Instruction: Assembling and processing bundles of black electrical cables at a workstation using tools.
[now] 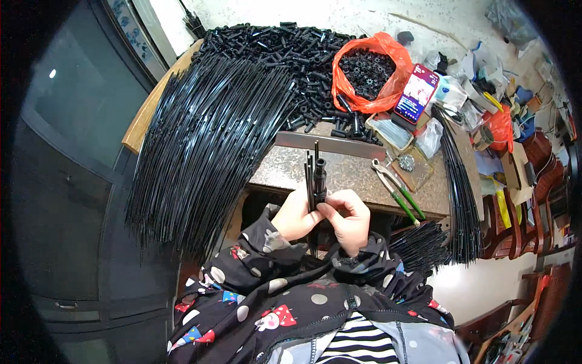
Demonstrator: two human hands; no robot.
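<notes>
I'm seeing a stone-topped worktable (364, 173) standing against a pale wall (339, 15), a dark cabinet (73, 182) sitting left, wooden chairs (539, 200) crowding right.

Black sleeves (254, 267) with coloured dots, striped shirt (357, 343) beneath

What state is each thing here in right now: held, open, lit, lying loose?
Left hand: closed around thin black rods.
Right hand: closed, pinching the black sleeve.
Thin black rods: held upright, bunched.
Black sleeve: upright on the rods.
Orange bag: open, holding small black parts.
Phone: screen lit, propped tilted.
Pliers: lying flat, untouched.
Long black rods: piled, fanning over the table edge.
</notes>
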